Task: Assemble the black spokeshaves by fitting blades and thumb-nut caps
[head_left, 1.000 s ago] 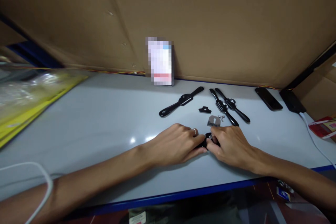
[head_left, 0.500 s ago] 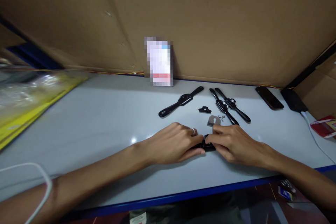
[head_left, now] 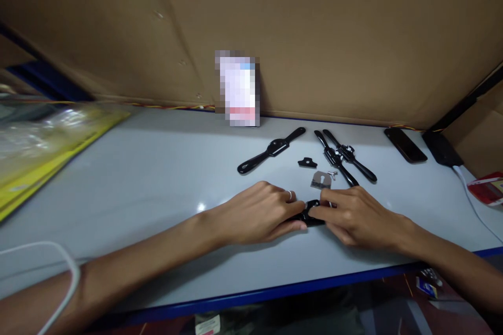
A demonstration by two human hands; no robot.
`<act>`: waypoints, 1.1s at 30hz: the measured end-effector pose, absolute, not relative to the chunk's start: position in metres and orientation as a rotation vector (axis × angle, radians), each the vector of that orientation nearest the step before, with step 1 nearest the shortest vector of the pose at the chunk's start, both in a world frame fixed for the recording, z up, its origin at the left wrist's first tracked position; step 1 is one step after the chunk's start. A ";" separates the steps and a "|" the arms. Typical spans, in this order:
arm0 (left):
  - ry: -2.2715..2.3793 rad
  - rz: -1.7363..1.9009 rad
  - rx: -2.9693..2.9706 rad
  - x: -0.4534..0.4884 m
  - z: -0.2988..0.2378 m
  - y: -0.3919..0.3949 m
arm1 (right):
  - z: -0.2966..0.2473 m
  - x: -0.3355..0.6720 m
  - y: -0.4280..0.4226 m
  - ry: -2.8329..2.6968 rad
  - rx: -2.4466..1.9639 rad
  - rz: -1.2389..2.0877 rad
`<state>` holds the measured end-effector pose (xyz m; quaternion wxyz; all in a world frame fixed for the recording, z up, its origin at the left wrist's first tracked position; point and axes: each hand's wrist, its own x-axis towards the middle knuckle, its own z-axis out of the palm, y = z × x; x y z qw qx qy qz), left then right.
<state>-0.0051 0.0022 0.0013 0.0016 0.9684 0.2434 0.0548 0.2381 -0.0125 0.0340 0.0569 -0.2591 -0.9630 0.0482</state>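
Note:
A black spokeshave (head_left: 310, 216) lies low over the near part of the white table, mostly covered by my fingers. My left hand (head_left: 267, 214) is closed around its left handle, thumb along the near side. From the other side my right hand (head_left: 353, 214) grips it, with fingertips bent onto its middle. Just beyond sit a flat grey blade (head_left: 321, 179) with a keyhole slot, small silver screws (head_left: 332, 174) and a black cap piece (head_left: 307, 162). Farther back is a bare spokeshave body (head_left: 271, 151); two spokeshaves with fittings (head_left: 334, 157) (head_left: 350, 155) lie side by side to its right.
A bright blurred screen (head_left: 239, 91) leans against the cardboard wall (head_left: 338, 36). To the right are a dark phone (head_left: 405, 145), a black device (head_left: 442, 149) with a white cable and a red packet (head_left: 487, 189). Clear plastic and yellow packaging (head_left: 51, 152) lie left. A blue edge (head_left: 243, 297) borders the table.
My right fingers have shifted slightly right along the spokeshave, showing more of its middle. My left hand keeps its hold. The whole view has moved a little.

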 end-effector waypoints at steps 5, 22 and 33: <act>0.759 0.213 3.068 -0.005 0.002 0.002 | 0.033 0.241 -0.011 -2.905 -0.826 0.057; 0.750 0.221 3.062 -0.006 0.002 0.002 | 0.035 0.240 -0.011 -2.897 -0.853 0.052; 0.763 0.176 3.072 -0.006 0.002 0.002 | 0.035 0.241 -0.010 -2.897 -0.846 -0.006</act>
